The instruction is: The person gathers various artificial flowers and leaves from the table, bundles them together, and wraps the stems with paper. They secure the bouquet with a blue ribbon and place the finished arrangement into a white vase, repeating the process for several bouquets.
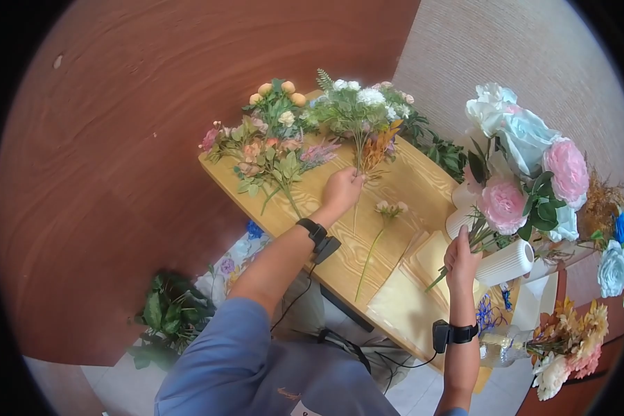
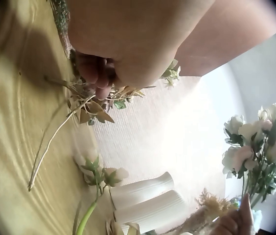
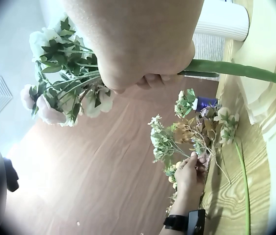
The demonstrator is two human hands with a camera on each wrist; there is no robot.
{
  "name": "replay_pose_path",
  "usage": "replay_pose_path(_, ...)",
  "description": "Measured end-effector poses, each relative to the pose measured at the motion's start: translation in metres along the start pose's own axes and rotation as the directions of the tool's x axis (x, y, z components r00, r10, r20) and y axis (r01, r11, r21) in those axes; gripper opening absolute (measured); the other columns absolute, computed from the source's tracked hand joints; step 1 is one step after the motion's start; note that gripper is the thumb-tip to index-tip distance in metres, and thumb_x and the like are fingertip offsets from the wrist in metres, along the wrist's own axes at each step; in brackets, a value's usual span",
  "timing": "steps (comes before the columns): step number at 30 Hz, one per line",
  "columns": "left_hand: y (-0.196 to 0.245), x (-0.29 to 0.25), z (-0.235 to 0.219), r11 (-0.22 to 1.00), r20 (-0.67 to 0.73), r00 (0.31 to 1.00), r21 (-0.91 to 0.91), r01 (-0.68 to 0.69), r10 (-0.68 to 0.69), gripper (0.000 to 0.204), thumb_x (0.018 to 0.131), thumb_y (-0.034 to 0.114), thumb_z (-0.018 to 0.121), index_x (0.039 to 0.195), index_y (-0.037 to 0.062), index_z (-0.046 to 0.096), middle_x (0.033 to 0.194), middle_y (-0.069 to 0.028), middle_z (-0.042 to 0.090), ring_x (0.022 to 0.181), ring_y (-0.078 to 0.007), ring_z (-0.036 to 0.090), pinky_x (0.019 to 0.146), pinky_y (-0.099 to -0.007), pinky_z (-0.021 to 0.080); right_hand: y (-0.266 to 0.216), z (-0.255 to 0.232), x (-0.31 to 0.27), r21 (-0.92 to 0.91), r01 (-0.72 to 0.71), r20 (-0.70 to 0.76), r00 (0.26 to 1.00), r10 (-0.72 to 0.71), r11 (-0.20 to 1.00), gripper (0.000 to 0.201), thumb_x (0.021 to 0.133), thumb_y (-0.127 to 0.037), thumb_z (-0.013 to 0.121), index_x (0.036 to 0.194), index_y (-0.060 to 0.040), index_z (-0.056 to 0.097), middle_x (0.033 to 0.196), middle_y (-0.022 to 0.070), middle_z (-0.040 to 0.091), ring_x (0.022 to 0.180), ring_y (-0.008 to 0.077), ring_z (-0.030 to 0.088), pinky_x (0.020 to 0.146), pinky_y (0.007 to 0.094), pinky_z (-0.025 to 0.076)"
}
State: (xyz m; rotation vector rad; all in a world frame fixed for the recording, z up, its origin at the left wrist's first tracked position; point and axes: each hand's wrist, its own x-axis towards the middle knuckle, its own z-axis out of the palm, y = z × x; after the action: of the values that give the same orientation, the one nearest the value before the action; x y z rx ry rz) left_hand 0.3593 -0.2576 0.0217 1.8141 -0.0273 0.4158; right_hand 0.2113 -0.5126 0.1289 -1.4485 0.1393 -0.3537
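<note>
At the middle of the table my left hand [image 1: 342, 188] pinches the thin stems of a bunch of white flowers [image 1: 367, 100] with feathery greenery. A spray of brown-orange leaves [image 1: 379, 147] is right beside those fingers; in the left wrist view a thin bare stem [image 2: 55, 134] runs down below them. My right hand [image 1: 462, 258] grips the green stems of a bouquet of large pink and pale blue flowers [image 1: 523, 139], held upright above the table's right side. Between the hands lies a single long-stemmed pale flower [image 1: 392, 209]. The right palm is hidden in its wrist view.
White ribbed vases [image 1: 503, 263] stand and lie by the right hand, near cream wrapping sheets [image 1: 409, 301]. Peach and pink artificial flowers [image 1: 260, 152] lie at the table's left. A glass vase [image 1: 503, 347] with autumn-coloured flowers [image 1: 575, 340] lies at the right edge. Leafy plants [image 1: 170, 312] sit below left.
</note>
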Motion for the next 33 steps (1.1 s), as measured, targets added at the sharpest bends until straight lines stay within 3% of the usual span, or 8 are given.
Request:
replay_pose_path(5,0.003,-0.003,-0.001,0.988,0.049,0.995,0.121,-0.097,0.092,0.021,0.083,0.022,0.063,0.080,0.0011,0.062,0.074,-0.0210,0.062,0.073,-0.0398,0.059,0.063,-0.0471,0.045,-0.002,0.001,-0.003,-0.009,-0.013,-0.013,1.000,0.013,1.000,0.044,0.095,-0.032,0.058,0.060,-0.0164,0.036,0.047,-0.0076,0.029,0.035,0.0036,0.024,0.034,0.0221,0.014)
replay_pose_path(7,0.015,-0.010,-0.003,0.948,0.072,0.977,0.238,-0.211,0.199,0.019,0.084,0.018,0.064,0.079,-0.0001,0.064,0.065,-0.0174,0.060,0.059,-0.0318,0.059,0.057,-0.0397,0.046,-0.002,0.000,-0.004,0.005,-0.004,0.001,1.000,0.004,1.000,0.044,0.095,-0.032,0.057,0.060,-0.0163,0.035,0.047,-0.0075,0.029,0.035,0.0036,0.024,0.034,0.0222,0.015)
replay_pose_path(14,0.012,-0.011,0.006,0.933,0.087,0.959,0.223,-0.284,0.271,0.019,0.084,0.018,0.062,0.079,0.0006,0.065,0.068,-0.0215,0.059,0.065,-0.0381,0.058,0.060,-0.0450,0.045,-0.001,-0.002,-0.004,-0.001,0.000,0.008,1.000,0.000,1.000,0.045,0.095,-0.033,0.057,0.060,-0.0166,0.035,0.048,-0.0078,0.028,0.035,0.0034,0.023,0.034,0.0221,0.015)
replay_pose_path(20,0.000,-0.005,0.002,0.964,0.197,0.967,0.180,-0.197,0.161,0.021,0.084,0.018,0.057,0.081,-0.0007,0.065,0.078,-0.0238,0.062,0.075,-0.0424,0.059,0.069,-0.0493,0.047,-0.002,0.000,-0.006,0.003,-0.006,0.015,1.000,0.006,1.000,0.045,0.095,-0.033,0.057,0.060,-0.0170,0.035,0.048,-0.0078,0.028,0.036,0.0034,0.023,0.034,0.0221,0.014)
replay_pose_path(22,-0.007,-0.002,0.002,0.954,0.220,0.967,0.236,-0.183,0.130,0.025,0.086,0.020,0.059,0.076,-0.0015,0.065,0.063,-0.0148,0.062,0.060,-0.0314,0.062,0.062,-0.0407,0.048,-0.005,0.005,-0.008,-0.001,-0.007,-0.017,1.000,0.007,1.000,0.044,0.095,-0.032,0.057,0.060,-0.0170,0.035,0.048,-0.0078,0.028,0.036,0.0033,0.023,0.034,0.0221,0.014)
replay_pose_path(26,-0.013,0.000,-0.010,0.918,0.328,0.936,0.318,-0.235,0.126,0.027,0.085,0.024,0.060,0.076,-0.0014,0.066,0.067,-0.0169,0.064,0.064,-0.0323,0.063,0.065,-0.0417,0.049,0.001,0.001,-0.006,-0.009,-0.004,0.013,1.000,0.004,1.000,0.043,0.095,-0.032,0.057,0.061,-0.0172,0.035,0.048,-0.0077,0.028,0.036,0.0031,0.023,0.034,0.0219,0.014)
replay_pose_path(29,0.001,-0.001,-0.030,0.871,0.383,0.924,0.445,-0.207,0.024,0.032,0.084,0.029,0.061,0.076,-0.0009,0.067,0.074,-0.0200,0.065,0.071,-0.0347,0.064,0.067,-0.0434,0.050,0.004,-0.002,-0.004,-0.016,0.035,0.032,0.999,-0.034,0.999,0.044,0.095,-0.033,0.057,0.061,-0.0171,0.035,0.048,-0.0074,0.028,0.035,0.0032,0.023,0.034,0.0220,0.015)
replay_pose_path(33,0.021,-0.008,-0.075,0.647,0.345,0.935,0.732,-0.216,-0.079,0.022,0.082,0.018,0.058,0.085,-0.0002,0.069,0.085,-0.0194,0.068,0.081,-0.0373,0.065,0.070,-0.0443,0.052,0.003,-0.002,-0.003,-0.016,0.007,0.006,1.000,-0.007,1.000,0.045,0.095,-0.033,0.056,0.060,-0.0166,0.034,0.048,-0.0072,0.027,0.035,0.0034,0.023,0.034,0.0222,0.015)
